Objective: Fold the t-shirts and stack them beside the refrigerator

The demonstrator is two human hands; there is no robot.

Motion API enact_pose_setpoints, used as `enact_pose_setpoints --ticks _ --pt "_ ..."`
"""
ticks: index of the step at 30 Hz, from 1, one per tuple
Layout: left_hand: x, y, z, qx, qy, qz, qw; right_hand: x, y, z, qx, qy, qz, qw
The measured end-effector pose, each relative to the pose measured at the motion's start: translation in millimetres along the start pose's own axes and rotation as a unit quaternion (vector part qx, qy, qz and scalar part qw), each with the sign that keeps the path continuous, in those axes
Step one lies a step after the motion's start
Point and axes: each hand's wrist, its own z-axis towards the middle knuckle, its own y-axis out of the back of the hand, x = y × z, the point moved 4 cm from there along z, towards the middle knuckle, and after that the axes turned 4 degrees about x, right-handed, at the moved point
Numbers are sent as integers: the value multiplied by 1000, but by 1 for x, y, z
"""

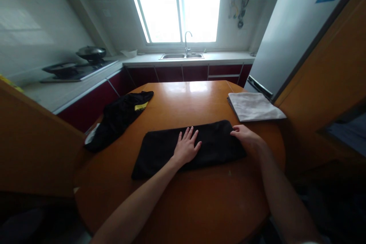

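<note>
The black folded cloth (213, 146) lies flat on the wooden table (190, 105), in the near-central part of the top. Its long axis runs left to right, slightly skewed: the right end sits farther from the person than the left. The short ends face left and right; the long edges face near and far.

The left hand (186, 148) rests palm down on the cloth about mid-length, fingers spread and pointing to the far side. The right hand (244, 134) is at the cloth's right end, fingers bent and touching its edge toward the far corner; whether fabric is pinched cannot be told.

At the table's left lies a crumpled black garment (118, 116) bearing a yellow patch (141, 106). At the far right lies a folded pale cloth (254, 107).
</note>
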Motion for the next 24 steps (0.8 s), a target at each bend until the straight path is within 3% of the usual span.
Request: enact_pose_setpoints --ticks 3,6,10,15,20,24 --pt "-1 4 -2 -9 2 0 1000 4 6 -8 17 -13 50 999" --pt "-10 17 -6 -61 -21 3 998 9 8 -13 18 1 87 996" --pt "-31 36 -14 -133 -131 -97 978 21 0 -11 15 85 100 991" --pt "-42 39 -21 -152 -216 -251 931 40 -27 -9 -7 214 84 973" --pt "-34 35 -20 -145 -193 -338 909 55 -63 -15 46 274 79 957" --pt "-28 34 -15 -149 -132 -368 908 50 -85 -12 99 205 136 964"
